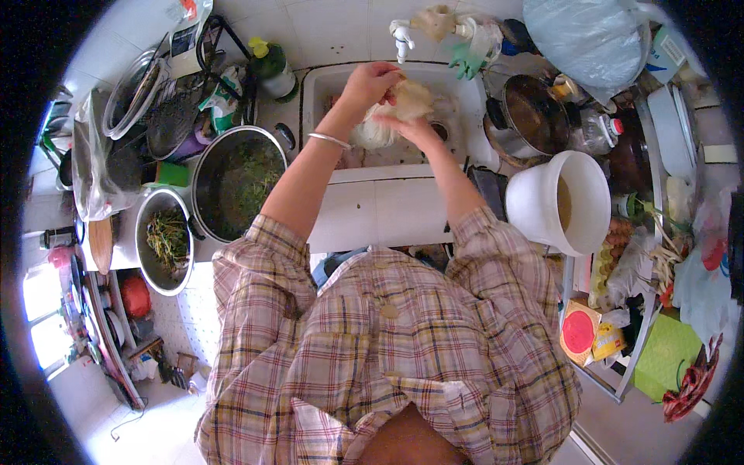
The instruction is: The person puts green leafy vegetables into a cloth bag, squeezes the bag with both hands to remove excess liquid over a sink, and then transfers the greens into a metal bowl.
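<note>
Over a white sink (471,110), both of my hands are on a pale, soft, wet-looking mass (412,100), perhaps a cloth. My left hand (369,87), with a bangle at its wrist, grips the top left of it with bent fingers. Below the mass, my right hand (410,129) touches its lower edge with the fingers extended; part of this hand is hidden. More whitish, stringy material (372,135) lies under the hands in the sink. A white faucet (402,38) stands at the wall just behind.
Left of the sink are a large pot with greens in water (232,186), a smaller pot of plant scraps (168,241) and a green bottle (273,70). At the right stand a steel pot (532,116) and a tilted white bucket (529,200). A green glove (465,60) hangs near the faucet.
</note>
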Demonstrator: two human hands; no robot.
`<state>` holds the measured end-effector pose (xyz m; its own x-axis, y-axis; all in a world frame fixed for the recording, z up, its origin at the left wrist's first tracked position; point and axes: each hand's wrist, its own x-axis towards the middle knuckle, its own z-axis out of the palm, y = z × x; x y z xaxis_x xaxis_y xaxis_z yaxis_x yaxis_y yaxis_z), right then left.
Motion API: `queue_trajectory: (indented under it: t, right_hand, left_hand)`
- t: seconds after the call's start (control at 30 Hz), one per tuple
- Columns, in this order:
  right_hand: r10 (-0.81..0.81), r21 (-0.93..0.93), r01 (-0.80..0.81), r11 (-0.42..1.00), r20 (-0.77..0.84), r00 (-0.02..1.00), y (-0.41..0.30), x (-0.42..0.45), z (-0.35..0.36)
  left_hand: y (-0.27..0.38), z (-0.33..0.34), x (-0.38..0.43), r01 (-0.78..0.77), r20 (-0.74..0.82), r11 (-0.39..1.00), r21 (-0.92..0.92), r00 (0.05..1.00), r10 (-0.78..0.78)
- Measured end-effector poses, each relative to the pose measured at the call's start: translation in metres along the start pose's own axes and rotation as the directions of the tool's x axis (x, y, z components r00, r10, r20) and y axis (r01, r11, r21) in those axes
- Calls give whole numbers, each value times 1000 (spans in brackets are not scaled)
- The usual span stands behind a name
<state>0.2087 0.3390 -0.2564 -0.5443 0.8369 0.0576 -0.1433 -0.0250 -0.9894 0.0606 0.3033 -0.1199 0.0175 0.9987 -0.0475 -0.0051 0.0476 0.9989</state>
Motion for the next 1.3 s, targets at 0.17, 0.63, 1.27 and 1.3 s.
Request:
queue_trajectory:
  t: [0.17,0.63,1.27,1.3]
  right_hand:
    - [-209,-75,196,978,-457,865,-38,22,47]
    - [193,108,-162,981,-399,897,-69,-32,80]
    - [245,29,-243,969,-84,966,-69,-81,-14]
    - [212,132,-207,969,-27,977,-77,-62,-14]
  left_hand:
    - [-33,-21,-29,-84,-220,975,-206,975,38]
    - [-116,34,-65,554,544,-35,-832,801,-250]
    - [-112,22,-75,365,300,211,-907,910,-286]
    - [-101,29,-79,378,314,292,-879,918,-243]
